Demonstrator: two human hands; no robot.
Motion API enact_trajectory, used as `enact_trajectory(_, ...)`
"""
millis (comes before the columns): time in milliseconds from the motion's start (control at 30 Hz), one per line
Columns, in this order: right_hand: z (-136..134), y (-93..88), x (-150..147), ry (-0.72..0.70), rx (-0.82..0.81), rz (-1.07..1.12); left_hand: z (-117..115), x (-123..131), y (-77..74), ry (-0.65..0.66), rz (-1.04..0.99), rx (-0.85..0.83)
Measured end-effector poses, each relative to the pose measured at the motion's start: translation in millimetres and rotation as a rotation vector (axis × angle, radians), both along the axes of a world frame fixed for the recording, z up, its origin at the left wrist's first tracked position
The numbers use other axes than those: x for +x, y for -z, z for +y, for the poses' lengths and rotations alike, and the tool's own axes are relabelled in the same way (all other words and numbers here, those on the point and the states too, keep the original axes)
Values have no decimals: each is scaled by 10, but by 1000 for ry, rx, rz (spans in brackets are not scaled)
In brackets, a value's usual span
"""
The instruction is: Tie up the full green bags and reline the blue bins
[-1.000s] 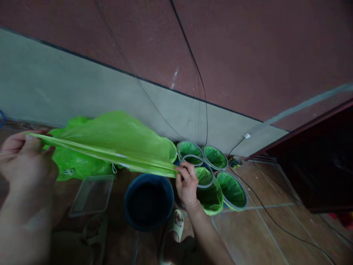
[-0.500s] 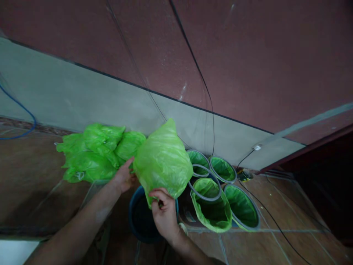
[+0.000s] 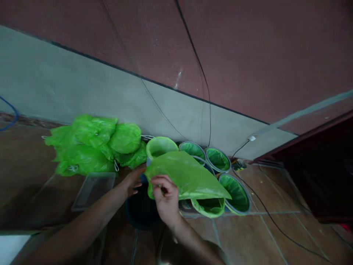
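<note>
A light green plastic bag (image 3: pixel 190 176) hangs in the air, stretched out toward the right over some lined bins. My right hand (image 3: pixel 167 198) is closed in a pinch on its near left edge. Just left of that edge is my left hand (image 3: pixel 134 182), with its fingers apart and nothing visible in it. Below both hands stands a dark blue bin (image 3: pixel 131 217), its inside in shadow. Partly behind the held bag is a bin with a pale green liner (image 3: pixel 149 149) folded over its rim.
Several filled green bags (image 3: pixel 88 158) lie along the wall at left, near a clear plastic tray (image 3: pixel 93 187). Bins with grey rims and green liners (image 3: pixel 234 195) stand at right. A black cable (image 3: pixel 270 211) crosses the tiled floor to a wall socket (image 3: pixel 252 138).
The green bag has gone from puffed up and upright to flatter and spread to the right. The pale-lined bin behind it now shows. My right hand keeps its pinch.
</note>
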State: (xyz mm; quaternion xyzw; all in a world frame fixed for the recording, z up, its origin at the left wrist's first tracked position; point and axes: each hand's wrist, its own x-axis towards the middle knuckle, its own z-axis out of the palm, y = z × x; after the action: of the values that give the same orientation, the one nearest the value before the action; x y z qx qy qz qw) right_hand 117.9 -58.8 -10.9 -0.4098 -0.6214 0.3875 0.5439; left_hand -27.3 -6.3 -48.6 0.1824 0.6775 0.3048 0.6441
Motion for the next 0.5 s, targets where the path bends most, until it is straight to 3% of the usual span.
enact_trajectory(100, 83, -33, 171, 84, -79, 115, -24, 75, 63, 5, -48, -120)
enact_trajectory(233, 140, -37, 306, 181, -169, 245, -65, 269, 248, -53, -381, -202)
enact_trajectory(367, 107, -52, 303, 172, -199, 207, -17, 405, 385, -108, -666, -122)
enact_trajectory(500, -15, -19, 204, 74, -204, 141, 79, 334, 364, -153, -649, 10)
